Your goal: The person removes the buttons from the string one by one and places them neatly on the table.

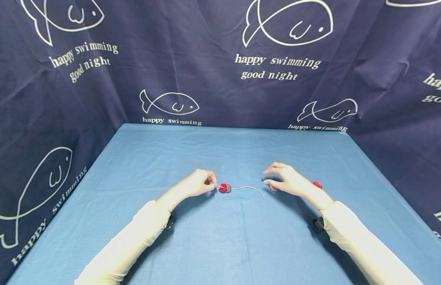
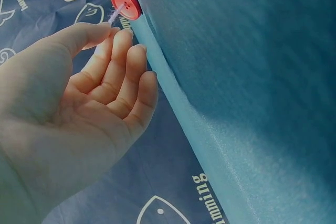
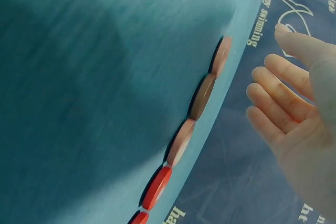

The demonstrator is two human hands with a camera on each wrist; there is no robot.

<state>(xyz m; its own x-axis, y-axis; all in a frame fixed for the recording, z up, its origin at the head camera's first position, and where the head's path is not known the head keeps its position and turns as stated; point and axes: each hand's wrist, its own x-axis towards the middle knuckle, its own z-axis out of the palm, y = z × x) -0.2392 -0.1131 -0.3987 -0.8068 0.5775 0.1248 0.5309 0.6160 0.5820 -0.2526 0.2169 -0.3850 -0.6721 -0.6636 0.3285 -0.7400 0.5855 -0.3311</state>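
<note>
Between thumb and index finger, my left hand (image 1: pixel 200 183) pinches the short end of a pale string (image 2: pixel 114 17). The string passes through a red button (image 2: pixel 126 5), which stands tilted just beyond the fingertips. Against that button sits a brown button (image 1: pixel 229 188), partly hidden behind it. The rest of the string (image 1: pixel 246 187) trails to the right across the cloth. My right hand (image 1: pixel 285 180) hovers beyond the string's far end, fingers loosely bent and holding nothing.
A row of buttons lies on the blue cloth (image 1: pixel 220 237) by the right hand: pink (image 3: pixel 181 141), brown (image 3: pixel 202 97) and red (image 3: pixel 157 188) ones. The right forearm hides most of them in the head view. Dark printed curtains (image 1: pixel 213 67) enclose the table's back and sides.
</note>
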